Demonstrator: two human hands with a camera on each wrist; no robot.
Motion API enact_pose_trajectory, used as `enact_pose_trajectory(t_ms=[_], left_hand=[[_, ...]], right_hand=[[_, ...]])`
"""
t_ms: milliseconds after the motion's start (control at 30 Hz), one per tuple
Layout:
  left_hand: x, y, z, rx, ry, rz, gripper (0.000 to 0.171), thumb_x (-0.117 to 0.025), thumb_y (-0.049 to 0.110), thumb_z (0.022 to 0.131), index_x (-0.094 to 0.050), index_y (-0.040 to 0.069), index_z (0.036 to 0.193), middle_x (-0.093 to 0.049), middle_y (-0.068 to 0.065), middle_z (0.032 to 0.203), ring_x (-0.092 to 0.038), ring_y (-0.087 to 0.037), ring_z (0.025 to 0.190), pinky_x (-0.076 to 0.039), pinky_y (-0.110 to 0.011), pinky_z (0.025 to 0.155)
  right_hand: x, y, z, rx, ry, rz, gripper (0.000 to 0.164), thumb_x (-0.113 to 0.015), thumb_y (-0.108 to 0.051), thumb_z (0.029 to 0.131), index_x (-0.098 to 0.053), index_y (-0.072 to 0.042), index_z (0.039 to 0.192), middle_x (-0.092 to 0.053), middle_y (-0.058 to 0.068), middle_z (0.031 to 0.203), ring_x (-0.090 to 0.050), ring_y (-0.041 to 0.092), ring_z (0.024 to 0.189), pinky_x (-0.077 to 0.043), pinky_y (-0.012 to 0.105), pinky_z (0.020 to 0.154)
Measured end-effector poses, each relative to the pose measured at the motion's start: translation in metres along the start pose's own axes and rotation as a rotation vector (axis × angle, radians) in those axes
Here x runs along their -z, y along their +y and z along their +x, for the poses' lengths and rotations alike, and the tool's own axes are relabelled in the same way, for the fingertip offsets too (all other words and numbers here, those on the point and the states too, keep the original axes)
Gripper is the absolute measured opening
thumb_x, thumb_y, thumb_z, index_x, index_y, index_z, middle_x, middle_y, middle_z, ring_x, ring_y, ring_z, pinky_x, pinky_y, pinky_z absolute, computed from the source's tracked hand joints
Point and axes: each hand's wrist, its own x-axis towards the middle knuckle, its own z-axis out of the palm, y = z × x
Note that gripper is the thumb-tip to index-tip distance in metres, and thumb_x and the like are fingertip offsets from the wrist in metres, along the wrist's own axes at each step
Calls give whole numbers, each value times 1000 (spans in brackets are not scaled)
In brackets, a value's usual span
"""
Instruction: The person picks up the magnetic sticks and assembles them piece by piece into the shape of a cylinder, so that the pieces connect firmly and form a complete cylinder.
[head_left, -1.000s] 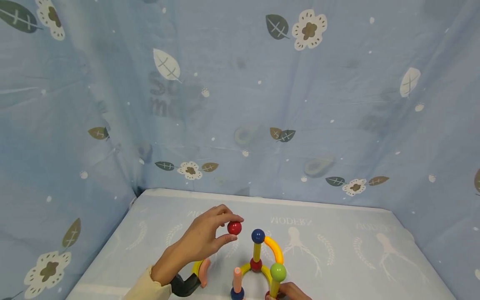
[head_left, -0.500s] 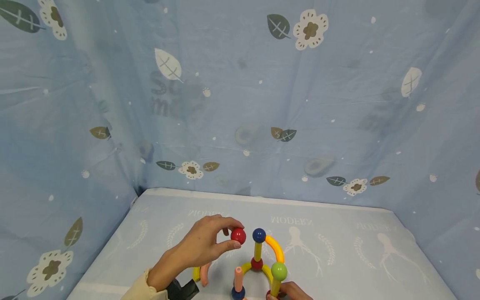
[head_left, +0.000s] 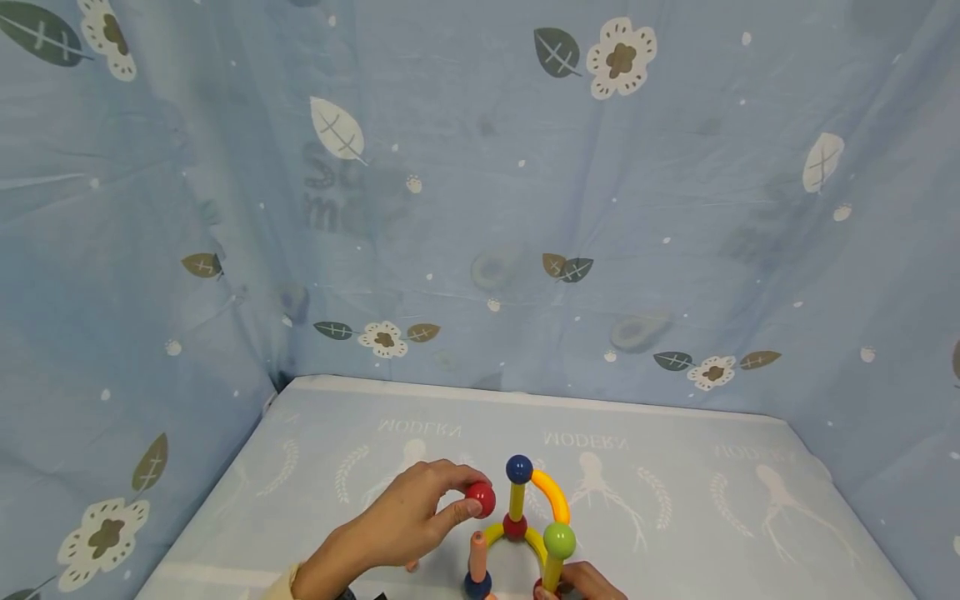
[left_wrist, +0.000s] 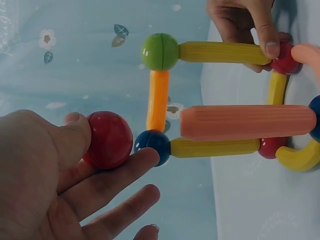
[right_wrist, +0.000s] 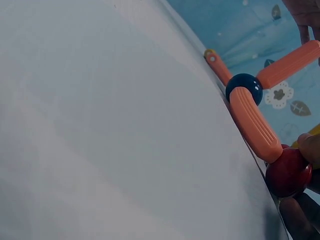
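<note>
Between thumb and fingers, my left hand [head_left: 412,517] pinches a red ball [left_wrist: 110,140], just above and beside the upright salmon stick [head_left: 478,557]. That stick rises from a blue ball [head_left: 477,585] in a frame of sticks and balls. At the frame's back, a yellow stick [head_left: 517,502] carries a dark blue ball [head_left: 519,469], joined by an orange curved stick [head_left: 551,495] to a green ball [head_left: 559,541]. My right hand [head_left: 588,581] grips the base of the yellow stick [left_wrist: 222,52] under the green ball, at a red ball [left_wrist: 285,58].
A loose salmon curved piece [head_left: 412,566] lies mostly hidden behind the left hand; another salmon piece [right_wrist: 217,66] shows in the right wrist view. The pale-covered table [head_left: 712,517] meets a patterned blue curtain [head_left: 480,208] at its back edge.
My left hand has moved down and slightly right with the red ball, nearing the top of the salmon stick. The right hand stays at the frame's base.
</note>
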Motion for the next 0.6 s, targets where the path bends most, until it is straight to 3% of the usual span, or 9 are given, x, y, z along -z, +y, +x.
enact_pose_trajectory(t_ms=[200, 400, 600], left_hand=[[-5, -1, -2, -2, -45, -5, 26, -60, 40, 97, -67, 25, 117, -63, 23, 103, -58, -2, 99, -48, -37, 89], [-6, -1, -4, 33, -71, -35, 26, -61, 40, 96, -68, 26, 117, -64, 23, 102, -58, -1, 98, -47, -40, 90], [-9, -4, -7, 10, -82, -31, 33, -58, 45, 95, -67, 24, 119, -64, 22, 104, -58, -1, 98, -48, -36, 89]], right_hand=[[-1, 1, 0, 2, 7, 21, 38, -71, -51, 84, -70, -15, 97, -58, -10, 82, -54, 2, 66, -52, 20, 64], [-1, 0, 0, -13, 0, -29, 39, -68, -55, 84, -69, -18, 95, -57, -11, 83, -53, 1, 67, -52, 21, 64], [-2, -1, -1, -15, 0, -72, 40, -66, -58, 84, -70, -19, 94, -56, -12, 83, -52, 1, 69, -52, 22, 65]])
